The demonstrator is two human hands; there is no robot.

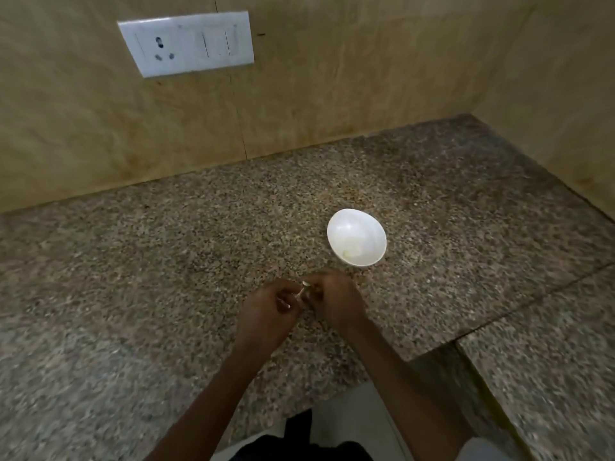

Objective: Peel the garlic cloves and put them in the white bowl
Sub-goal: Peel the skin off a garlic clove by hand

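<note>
My left hand (271, 306) and my right hand (332, 299) meet over the speckled granite counter, fingertips together. Between them they pinch a small pale garlic clove (304, 287), mostly hidden by the fingers. The white bowl (356, 237) stands on the counter just beyond and to the right of my hands. A pale, peeled clove lies at its near inner wall. The picture is blurred, so the clove's skin cannot be made out.
A tan wall runs along the back and right of the counter (166, 277), with a white socket and switch plate (186, 43) at upper left. A seam crosses the counter on the right. The counter's front edge steps back near my right forearm.
</note>
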